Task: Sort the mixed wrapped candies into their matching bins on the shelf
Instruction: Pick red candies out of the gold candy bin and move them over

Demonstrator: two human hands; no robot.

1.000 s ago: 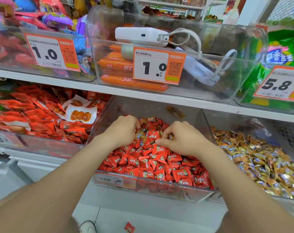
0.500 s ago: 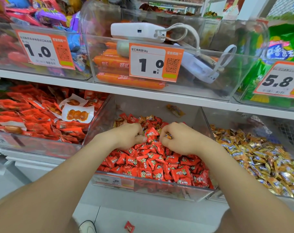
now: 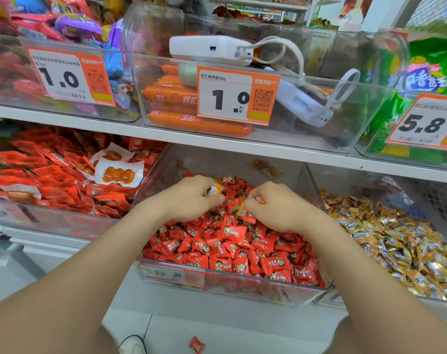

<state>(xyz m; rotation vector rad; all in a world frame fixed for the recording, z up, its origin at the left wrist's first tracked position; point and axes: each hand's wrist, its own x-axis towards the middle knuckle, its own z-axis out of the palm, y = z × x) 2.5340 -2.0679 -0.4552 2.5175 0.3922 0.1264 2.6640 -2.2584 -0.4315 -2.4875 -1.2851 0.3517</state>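
Gold-wrapped candy (image 3: 214,189) is gripped in the curled fingers of the left hand (image 3: 191,198), over the rear of the red-candy bin (image 3: 153,185). Beside it, the right hand (image 3: 278,208) pinches an orange-gold candy (image 3: 258,198). The gold-candy bin (image 3: 345,182) adjoins the red-candy bin's right wall.

Red wrapped candies (image 3: 232,254) printed with a cartoon face fill the clear middle bin (image 3: 243,290) in a loose heap, with a few gold-wrapped strays (image 3: 227,179) mixed in at the back. A gold candy (image 3: 213,189) is pinched in the left hand (image 3: 191,198) and a second gold candy (image 3: 259,198) in the right hand (image 3: 281,208), both just above the heap. Gold candies (image 3: 396,238) pile in the clear right bin (image 3: 357,185), and one red candy (image 3: 197,344) lies on the floor below.
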